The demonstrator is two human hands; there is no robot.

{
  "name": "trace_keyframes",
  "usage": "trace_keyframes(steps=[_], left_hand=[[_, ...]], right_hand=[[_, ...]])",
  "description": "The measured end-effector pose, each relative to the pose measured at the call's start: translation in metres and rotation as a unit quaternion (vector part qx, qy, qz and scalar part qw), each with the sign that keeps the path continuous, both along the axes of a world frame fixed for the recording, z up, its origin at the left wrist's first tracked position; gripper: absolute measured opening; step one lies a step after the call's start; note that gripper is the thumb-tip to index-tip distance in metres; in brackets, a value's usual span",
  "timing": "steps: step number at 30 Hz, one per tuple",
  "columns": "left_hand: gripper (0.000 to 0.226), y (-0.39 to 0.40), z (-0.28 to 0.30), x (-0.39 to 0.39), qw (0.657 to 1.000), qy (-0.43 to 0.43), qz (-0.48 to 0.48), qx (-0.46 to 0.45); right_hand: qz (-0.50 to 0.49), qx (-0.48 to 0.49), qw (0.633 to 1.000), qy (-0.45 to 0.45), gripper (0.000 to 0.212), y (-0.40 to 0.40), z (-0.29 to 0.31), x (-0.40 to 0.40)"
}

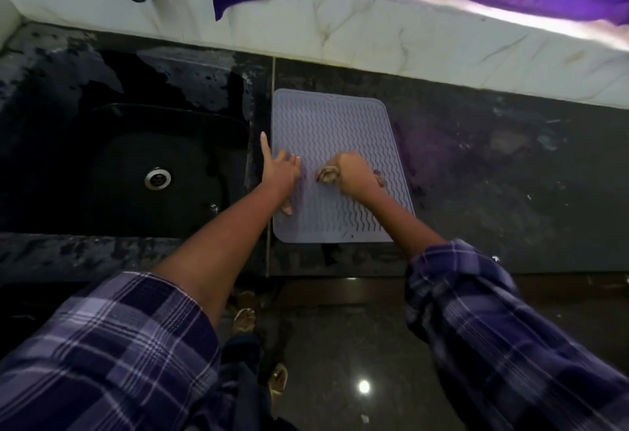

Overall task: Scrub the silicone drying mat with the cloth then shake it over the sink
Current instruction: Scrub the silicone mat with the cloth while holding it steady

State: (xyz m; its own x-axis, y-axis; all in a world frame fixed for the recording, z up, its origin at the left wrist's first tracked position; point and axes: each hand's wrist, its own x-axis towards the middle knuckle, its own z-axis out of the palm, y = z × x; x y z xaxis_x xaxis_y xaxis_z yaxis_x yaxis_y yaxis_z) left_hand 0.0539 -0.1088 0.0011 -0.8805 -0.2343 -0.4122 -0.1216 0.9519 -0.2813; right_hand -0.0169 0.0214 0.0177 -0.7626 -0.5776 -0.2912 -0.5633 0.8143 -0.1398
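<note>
Dark stone counter [493, 165] below marble wall. Black sink [136, 172], left. Silicone drying mat [340, 131] flat, just right of sink. Left hand [280, 173] open, pressing mat edge. Right hand [354, 172] clenched around cloth [326, 175] on mat.

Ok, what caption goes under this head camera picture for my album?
Left hand steadies the grey wavy-ribbed silicone mat beside the black sink while right hand scrubs with a crumpled brownish cloth.
</note>
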Motion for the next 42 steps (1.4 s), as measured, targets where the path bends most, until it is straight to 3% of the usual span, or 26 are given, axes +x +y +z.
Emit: trace_keyframes(steps=[2, 6, 8, 11, 15, 20, 25, 27, 30, 33, 36, 40, 42], left_hand=[[0.129, 0.001, -0.001, 0.005, 1.0, 0.003, 0.007, -0.022], [0.134, -0.002, -0.005, 0.008, 1.0, 0.017, 0.018, -0.017], [0.133, -0.002, -0.007, 0.008, 1.0, 0.015, 0.022, -0.016], [0.125, 0.002, -0.005, 0.011, 1.0, 0.009, 0.021, -0.016], [0.121, 0.003, -0.005, 0.014, 0.999, 0.01, 0.035, -0.005], [0.127, 0.001, -0.006, 0.013, 0.999, -0.002, 0.034, -0.015], [0.139, 0.001, 0.001, -0.003, 0.998, -0.05, -0.011, -0.046], [0.138, -0.002, 0.005, -0.015, 0.998, -0.059, -0.011, -0.034], [0.12, -0.013, 0.007, -0.043, 0.999, -0.05, -0.005, -0.016], [0.086, -0.029, 0.007, -0.081, 1.0, -0.025, 0.003, 0.011], [0.061, -0.045, 0.01, -0.126, 0.999, 0.018, 0.017, 0.038], [0.09, -0.055, 0.01, -0.172, 1.0, -0.002, 0.005, 0.03], [0.086, -0.06, 0.008, -0.185, 0.999, -0.02, 0.014, 0.029]], right_hand=[[-0.006, 0.006, 1.0, 0.015, 0.026, 0.003, -0.015, 0.01], [0.008, -0.029, 0.999, 0.038, 0.027, 0.052, -0.032, 0.079], [0.062, -0.015, 0.997, -0.03, 0.025, 0.074, -0.023, 0.097], [0.049, 0.01, 0.992, -0.116, 0.021, 0.064, 0.003, 0.061], [-0.017, -0.021, 1.0, -0.012, 0.021, 0.026, 0.0, 0.01], [0.009, -0.052, 0.998, 0.027, 0.025, 0.043, -0.04, 0.073], [0.028, 0.003, 0.986, -0.165, 0.024, 0.068, -0.004, 0.034], [-0.001, -0.041, 0.981, -0.192, 0.025, 0.061, 0.02, -0.004], [-0.03, -0.072, 0.992, -0.101, 0.025, 0.041, 0.042, -0.051], [-0.001, -0.053, 0.998, -0.043, 0.037, 0.016, 0.047, -0.096], [-0.024, -0.059, 0.998, 0.008, 0.026, -0.02, 0.041, -0.155], [-0.001, -0.04, 0.996, 0.078, 0.026, -0.075, 0.011, -0.21], [0.008, -0.016, 0.994, 0.104, 0.028, -0.092, -0.018, -0.214]])
